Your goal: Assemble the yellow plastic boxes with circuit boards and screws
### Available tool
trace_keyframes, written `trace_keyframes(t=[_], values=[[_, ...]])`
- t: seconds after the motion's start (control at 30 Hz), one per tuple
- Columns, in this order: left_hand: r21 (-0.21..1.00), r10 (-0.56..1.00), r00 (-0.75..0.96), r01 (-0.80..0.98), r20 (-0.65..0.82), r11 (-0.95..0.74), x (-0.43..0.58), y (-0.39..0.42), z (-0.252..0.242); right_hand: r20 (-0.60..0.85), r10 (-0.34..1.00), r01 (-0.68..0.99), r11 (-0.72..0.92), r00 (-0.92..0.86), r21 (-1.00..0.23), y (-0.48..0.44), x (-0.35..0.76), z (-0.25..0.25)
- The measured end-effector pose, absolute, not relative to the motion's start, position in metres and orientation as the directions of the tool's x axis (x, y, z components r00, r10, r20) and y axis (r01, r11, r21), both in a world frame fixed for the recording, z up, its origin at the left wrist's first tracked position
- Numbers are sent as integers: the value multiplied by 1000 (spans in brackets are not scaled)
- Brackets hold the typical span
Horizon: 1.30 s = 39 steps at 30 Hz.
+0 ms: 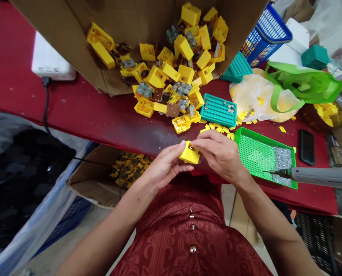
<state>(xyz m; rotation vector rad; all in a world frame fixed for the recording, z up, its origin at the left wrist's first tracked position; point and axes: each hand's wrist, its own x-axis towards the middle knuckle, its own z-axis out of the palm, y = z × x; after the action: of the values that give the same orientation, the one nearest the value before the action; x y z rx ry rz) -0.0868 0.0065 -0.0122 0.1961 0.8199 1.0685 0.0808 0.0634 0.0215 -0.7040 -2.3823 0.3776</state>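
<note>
My left hand (168, 163) grips a small yellow plastic housing (189, 154) at the table's front edge, thumb on its top. Rows of tiny holes mark the housing's near face. At its upper right corner my right hand (221, 153) has its fingers closed together, touching or nearly touching a small dark part inside. Whatever lies between those fingertips is too small to make out. Beyond the hands a heap of yellow housings (166, 76) with grey and brown parts spills from a cardboard box (81, 46).
To the right are a green tray (254, 153) of small screws, an electric screwdriver (317, 176) above it, and a phone (306, 147). A teal tray (216, 111) holds small round metal pieces. A white power adapter (53, 57) with a cable sits left. Below stands another filled box (93, 184).
</note>
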Motion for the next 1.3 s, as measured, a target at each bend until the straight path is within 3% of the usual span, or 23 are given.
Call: trace_keyframes(t=[0.2, 0.37, 0.47, 0.6, 0.67, 0.77, 0.87, 1.3], values=[[473, 800, 326, -671, -503, 571, -89, 7, -10, 419, 329, 284, 944, -846, -168, 68, 83, 30], [441, 769, 408, -645, -492, 624, -92, 7, -13, 352, 215, 166, 973, -911, -162, 67, 84, 39], [442, 768, 416, -642, -486, 627, -94, 7, -12, 469, 339, 207, 928, -816, -310, 68, 88, 41], [494, 784, 405, -615, -470, 614, -97, 5, -9, 567, 680, 545, 724, -465, -423, 90, 95, 41], [537, 805, 357, -608, -473, 585, -97, 5, -8, 541, 782, 706, 570, -310, -419, 114, 98, 38], [635, 843, 235, -568, -484, 524, -99, 5, -8, 383, 888, 869, 384, -255, -312, 153, 99, 32], [715, 862, 136, -505, -488, 484, -102, 6, -8, 256, 925, 915, 337, -279, -220, 179, 96, 22], [721, 868, 60, -530, -493, 446, -99, 7, -15, 167, 876, 870, 475, -453, -129, 181, 67, -11]])
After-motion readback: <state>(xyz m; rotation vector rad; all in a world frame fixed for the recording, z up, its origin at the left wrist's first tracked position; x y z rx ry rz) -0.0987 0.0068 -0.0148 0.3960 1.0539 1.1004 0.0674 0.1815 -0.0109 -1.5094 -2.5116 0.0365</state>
